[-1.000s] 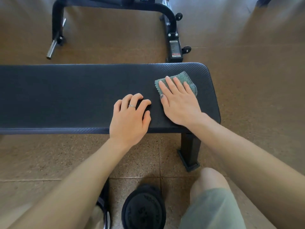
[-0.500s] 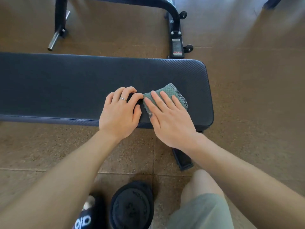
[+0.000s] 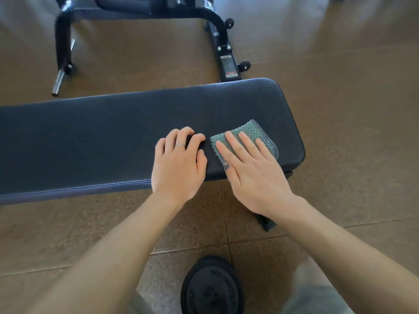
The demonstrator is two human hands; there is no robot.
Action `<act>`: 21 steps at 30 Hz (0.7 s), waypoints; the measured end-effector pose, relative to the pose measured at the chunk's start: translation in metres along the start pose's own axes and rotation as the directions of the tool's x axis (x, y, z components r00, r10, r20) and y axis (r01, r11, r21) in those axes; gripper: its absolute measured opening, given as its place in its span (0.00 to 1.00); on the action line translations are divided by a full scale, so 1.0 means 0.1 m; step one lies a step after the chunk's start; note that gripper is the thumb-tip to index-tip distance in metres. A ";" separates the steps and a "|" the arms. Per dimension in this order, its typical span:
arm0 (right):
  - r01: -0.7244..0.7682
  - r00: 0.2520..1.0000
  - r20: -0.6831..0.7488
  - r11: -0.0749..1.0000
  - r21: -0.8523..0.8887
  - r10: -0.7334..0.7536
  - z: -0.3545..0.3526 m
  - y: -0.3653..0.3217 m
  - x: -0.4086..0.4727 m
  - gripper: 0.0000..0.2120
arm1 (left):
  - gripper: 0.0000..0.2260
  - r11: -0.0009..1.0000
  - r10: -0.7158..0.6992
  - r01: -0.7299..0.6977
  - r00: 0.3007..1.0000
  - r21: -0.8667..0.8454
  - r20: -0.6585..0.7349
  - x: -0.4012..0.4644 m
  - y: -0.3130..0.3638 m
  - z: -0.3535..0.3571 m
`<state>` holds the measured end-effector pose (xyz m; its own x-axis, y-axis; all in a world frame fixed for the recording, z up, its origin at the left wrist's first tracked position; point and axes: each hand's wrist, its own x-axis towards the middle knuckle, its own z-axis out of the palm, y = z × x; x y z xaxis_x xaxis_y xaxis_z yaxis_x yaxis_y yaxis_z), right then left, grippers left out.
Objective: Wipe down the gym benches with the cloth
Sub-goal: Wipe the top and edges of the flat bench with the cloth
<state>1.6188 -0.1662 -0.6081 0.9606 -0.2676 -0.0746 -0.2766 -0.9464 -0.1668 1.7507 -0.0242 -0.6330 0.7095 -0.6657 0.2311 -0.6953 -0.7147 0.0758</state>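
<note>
Head view showed the long dark navy padded gym bench (image 3: 102, 137) lying across the middle of the frame, from the nine o'clock edge to a rounded end at about three o'clock, its vinyl top finely ribbed and a piped seam running along the near edge. The brown speckled rubber floor (image 3: 351, 109) spread around it on every side, with tile seams crossing near the bottom. At twelve o'clock, beyond the bench, stood a black tubular steel frame of a second gym machine (image 3: 217, 26), with small wheels, a warning label on its foot and a chrome peg at its ten o'clock end. At six o'clock a round black iron weight plate (image 3: 213, 288) lay flat on the floor between the person's knees.

The right hand (image 3: 251, 168) lay palm down on the bench's right end, fingers straight and slightly spread, pressing flat on the small folded teal waffle-weave cloth (image 3: 251, 130); the cloth's far corner, edged with a paler mesh, stuck out past the fingertips toward one o'clock. The left hand (image 3: 179, 162) rested on the pad just beside the cloth at its nine o'clock side, fingers curled under at the knuckles and holding nothing, a thin silver ring (image 3: 179, 145) on one finger. The right wrist hid most of the bench's black leg foot (image 3: 267, 224).
</note>
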 end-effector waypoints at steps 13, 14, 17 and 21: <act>-0.309 0.950 -0.033 0.950 0.040 0.310 0.04 -0.39 0.27 0.29 | 0.18 0.971 0.238 -0.234 0.963 -0.042 0.126 0.26 -0.38 -0.09; -0.311 0.950 -0.025 0.950 0.044 0.312 0.06 -0.49 0.14 0.30 | 0.17 0.970 0.240 -0.233 0.965 -0.068 0.108 0.24 -0.41 -0.08; -0.340 0.940 -0.021 0.938 0.064 0.341 0.08 -0.59 0.06 0.29 | 0.17 0.966 0.254 -0.249 0.965 -0.067 0.072 0.19 -0.40 -0.05; -0.263 0.965 -0.015 0.965 0.019 0.263 0.00 -0.32 0.23 0.26 | 0.17 0.966 0.242 -0.232 0.967 -0.117 0.078 0.23 -0.42 -0.04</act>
<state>1.6503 -0.1419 -0.6048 0.8543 -0.5098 -0.1011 -0.5197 -0.8392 -0.1603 1.7961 -0.0084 -0.6267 0.5272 -0.8333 0.1663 -0.8493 -0.5107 0.1336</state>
